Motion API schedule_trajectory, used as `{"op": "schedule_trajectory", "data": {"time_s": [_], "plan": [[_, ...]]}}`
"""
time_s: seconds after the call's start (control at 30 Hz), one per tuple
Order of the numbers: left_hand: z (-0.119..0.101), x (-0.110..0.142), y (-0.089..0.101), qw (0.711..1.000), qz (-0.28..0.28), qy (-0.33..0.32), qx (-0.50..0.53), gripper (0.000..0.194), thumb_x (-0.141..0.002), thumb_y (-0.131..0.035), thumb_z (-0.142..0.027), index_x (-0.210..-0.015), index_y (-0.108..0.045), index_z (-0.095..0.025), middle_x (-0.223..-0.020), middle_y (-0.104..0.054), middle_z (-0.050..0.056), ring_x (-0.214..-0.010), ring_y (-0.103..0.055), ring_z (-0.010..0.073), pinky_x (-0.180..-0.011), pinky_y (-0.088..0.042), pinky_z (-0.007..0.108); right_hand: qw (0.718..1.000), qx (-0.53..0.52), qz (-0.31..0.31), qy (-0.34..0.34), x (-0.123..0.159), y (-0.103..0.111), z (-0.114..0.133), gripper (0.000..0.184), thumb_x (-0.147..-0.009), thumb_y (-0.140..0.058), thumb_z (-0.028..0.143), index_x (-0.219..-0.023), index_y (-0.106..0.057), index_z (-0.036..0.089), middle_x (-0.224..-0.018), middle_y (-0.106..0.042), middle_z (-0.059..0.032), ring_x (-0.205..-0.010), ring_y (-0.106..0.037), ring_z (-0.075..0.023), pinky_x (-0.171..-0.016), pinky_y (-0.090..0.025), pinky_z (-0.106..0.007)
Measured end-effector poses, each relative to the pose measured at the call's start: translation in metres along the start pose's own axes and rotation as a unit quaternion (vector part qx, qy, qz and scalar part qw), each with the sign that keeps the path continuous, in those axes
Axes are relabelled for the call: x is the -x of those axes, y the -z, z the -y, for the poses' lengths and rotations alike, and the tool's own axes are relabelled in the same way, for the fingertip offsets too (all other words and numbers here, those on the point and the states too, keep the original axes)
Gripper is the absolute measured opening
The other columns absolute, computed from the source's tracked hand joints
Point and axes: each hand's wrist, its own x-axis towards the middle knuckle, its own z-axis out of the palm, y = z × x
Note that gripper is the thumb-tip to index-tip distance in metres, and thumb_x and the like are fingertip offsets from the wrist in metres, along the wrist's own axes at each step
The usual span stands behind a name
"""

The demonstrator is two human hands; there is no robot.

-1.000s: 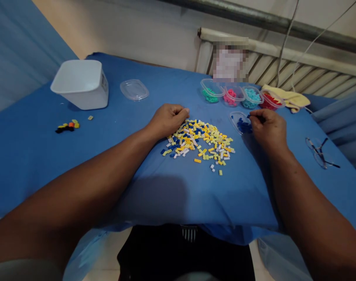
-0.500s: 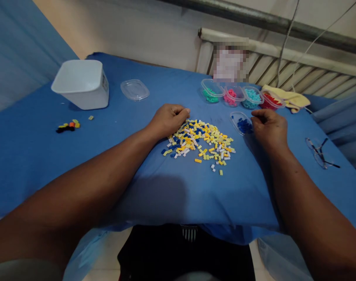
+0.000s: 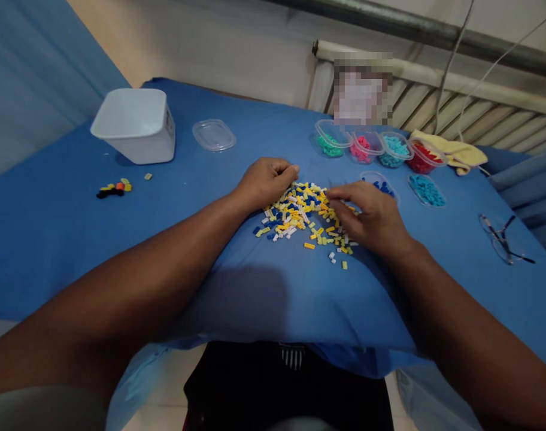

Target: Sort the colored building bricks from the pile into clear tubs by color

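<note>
A mixed pile of small toy building bricks [image 3: 295, 209], yellow, pale yellow, white and dark blue, is spread on the blue cloth. At its upper left edge rests my left hand [image 3: 268, 181], thumb pressed to curled fingers; whatever they may hold is hidden. My right hand [image 3: 372, 215] reaches over the pile's right side, thumb and fingers apart, with no brick visible between them. Partly hidden behind that hand is a shallow clear tray [image 3: 398, 195] holding dark blue bricks [image 3: 383, 186].
Clear tubs of green [image 3: 330, 145], pink [image 3: 361, 149], light blue [image 3: 394, 149] and red bricks [image 3: 422, 158] line the back. A tray of turquoise bricks [image 3: 427, 190], glasses [image 3: 503, 238] and a yellow cloth [image 3: 455, 151] lie right. Leftward are a white bin [image 3: 154, 146], clear lid [image 3: 214, 135] and loose bricks [image 3: 115, 188].
My right hand has moved left from the dark blue brick tray to the pile, and its fingers have parted. The turquoise tray it hid now shows. My left hand stays at the pile.
</note>
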Motion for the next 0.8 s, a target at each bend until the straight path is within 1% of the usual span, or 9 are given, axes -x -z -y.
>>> {"op": "schedule_trajectory", "data": {"time_s": [0.07, 0.13, 0.23, 0.33, 0.53, 0.6, 0.67, 0.73, 0.8], "plan": [[0.001, -0.001, -0.001, 1.0, 0.0, -0.004, 0.004, 0.047, -0.103, -0.058, -0.054, -0.07, -0.061, -0.021, -0.063, -0.046, 0.0, -0.062, -0.039, 0.0153, -0.062, -0.023, 0.037, 0.996, -0.028, 0.076, 0.047, -0.004, -0.01, 0.01, 0.023, -0.114, -0.066, 0.023, -0.13, -0.082, 0.028, -0.12, -0.09, -0.0086, -0.109, -0.084, -0.0299, -0.102, -0.066, -0.05], [0.002, -0.002, -0.001, 1.0, 0.002, -0.005, 0.005, 0.046, -0.103, -0.058, -0.054, -0.072, -0.064, -0.021, -0.064, -0.048, 0.0, -0.063, -0.04, 0.0156, -0.063, -0.024, 0.037, 0.989, -0.047, 0.122, 0.068, -0.005, -0.018, 0.011, 0.027, -0.114, -0.063, 0.018, -0.132, -0.081, 0.026, -0.123, -0.09, -0.0091, -0.114, -0.084, -0.0298, -0.106, -0.066, -0.052], [0.001, -0.002, 0.0, 1.0, 0.005, 0.002, 0.003, 0.045, -0.103, -0.058, -0.053, -0.072, -0.064, -0.021, -0.064, -0.047, -0.001, -0.063, -0.039, 0.0153, -0.063, -0.023, 0.037, 0.986, -0.064, 0.131, 0.075, -0.005, -0.022, 0.006, 0.029, -0.112, -0.062, 0.013, -0.13, -0.081, 0.025, -0.122, -0.09, -0.0087, -0.114, -0.084, -0.0289, -0.107, -0.067, -0.052], [0.0, -0.001, 0.0, 1.0, 0.004, 0.002, 0.002, 0.046, -0.103, -0.058, -0.053, -0.07, -0.061, -0.021, -0.063, -0.044, -0.001, -0.062, -0.037, 0.015, -0.063, -0.022, 0.037, 0.986, -0.066, 0.132, 0.078, -0.003, -0.021, 0.003, 0.028, -0.112, -0.063, 0.011, -0.126, -0.082, 0.025, -0.119, -0.09, -0.0076, -0.11, -0.085, -0.0273, -0.104, -0.069, -0.049], [0.0, -0.001, 0.0, 1.0, -0.002, -0.002, -0.002, 0.048, -0.103, -0.058, -0.053, -0.068, -0.058, -0.021, -0.063, -0.043, 0.0, -0.062, -0.037, 0.0154, -0.063, -0.021, 0.037, 0.988, -0.035, 0.137, 0.067, -0.002, -0.013, 0.007, 0.024, -0.113, -0.064, 0.016, -0.126, -0.082, 0.026, -0.121, -0.09, -0.0079, -0.113, -0.084, -0.0281, -0.103, -0.068, -0.048], [0.001, -0.001, 0.0, 1.0, 0.002, 0.0, 0.0, 0.047, -0.103, -0.057, -0.054, -0.069, -0.059, -0.021, -0.062, -0.043, -0.001, -0.061, -0.037, 0.0151, -0.063, -0.021, 0.037, 0.993, -0.011, 0.108, 0.045, -0.002, -0.006, 0.002, 0.023, -0.112, -0.065, 0.018, -0.125, -0.082, 0.026, -0.12, -0.089, -0.0088, -0.111, -0.084, -0.0297, -0.101, -0.067, -0.049], [0.002, -0.001, 0.0, 1.0, 0.005, -0.001, 0.004, 0.046, -0.104, -0.057, -0.054, -0.071, -0.061, -0.021, -0.062, -0.045, -0.001, -0.061, -0.037, 0.0151, -0.063, -0.022, 0.037, 0.999, 0.025, 0.048, 0.003, -0.001, 0.005, -0.008, 0.022, -0.11, -0.067, 0.019, -0.122, -0.084, 0.027, -0.118, -0.089, -0.0093, -0.109, -0.083, -0.0316, -0.1, -0.067, -0.052], [0.003, -0.001, 0.0, 1.0, 0.004, -0.004, 0.005, 0.047, -0.104, -0.058, -0.054, -0.07, -0.061, -0.021, -0.062, -0.045, -0.001, -0.061, -0.037, 0.0151, -0.063, -0.023, 0.037, 0.996, 0.062, -0.013, -0.057, 0.004, 0.017, -0.025, 0.022, -0.107, -0.067, 0.021, -0.118, -0.085, 0.028, -0.116, -0.089, -0.0096, -0.107, -0.083, -0.0331, -0.099, -0.067, -0.053], [0.003, -0.001, 0.0, 1.0, 0.0, -0.003, 0.003, 0.047, -0.103, -0.058, -0.054, -0.069, -0.059, -0.022, -0.062, -0.045, 0.0, -0.061, -0.037, 0.0152, -0.062, -0.022, 0.037, 0.988, 0.089, -0.049, -0.118, 0.01, 0.027, -0.046, 0.022, -0.105, -0.067, 0.025, -0.116, -0.086, 0.027, -0.115, -0.088, -0.011, -0.102, -0.083, -0.0334, -0.097, -0.067, -0.053]]}}
